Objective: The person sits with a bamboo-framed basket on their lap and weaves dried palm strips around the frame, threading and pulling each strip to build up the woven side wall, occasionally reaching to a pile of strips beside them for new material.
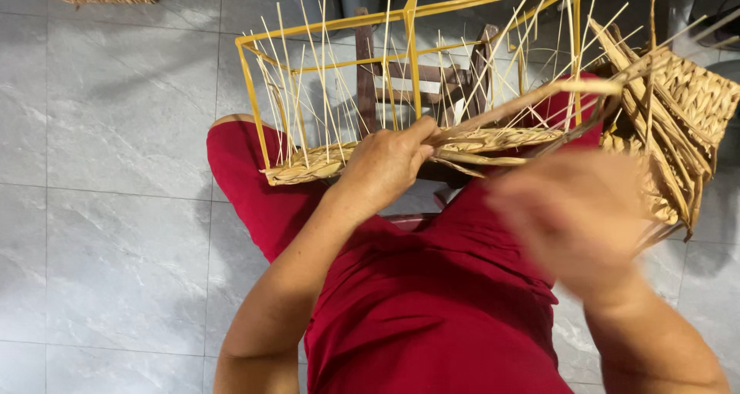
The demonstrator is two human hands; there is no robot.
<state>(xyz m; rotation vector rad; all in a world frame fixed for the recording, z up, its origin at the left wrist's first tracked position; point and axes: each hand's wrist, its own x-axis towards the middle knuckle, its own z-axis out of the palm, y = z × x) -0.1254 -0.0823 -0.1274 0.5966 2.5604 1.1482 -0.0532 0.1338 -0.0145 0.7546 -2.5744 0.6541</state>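
Left hand (383, 165) pinched shut on a straw strand (509, 105) at the woven base (324, 163) of the wire frame (408, 16); right hand (574, 213) blurred, grip unclear.

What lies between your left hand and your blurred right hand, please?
In the head view, twisted straw strands run from the left hand towards the right hand, above the red-clothed lap.

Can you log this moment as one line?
left hand: pressing woven strip on frame | right hand: blurred, by straw strand
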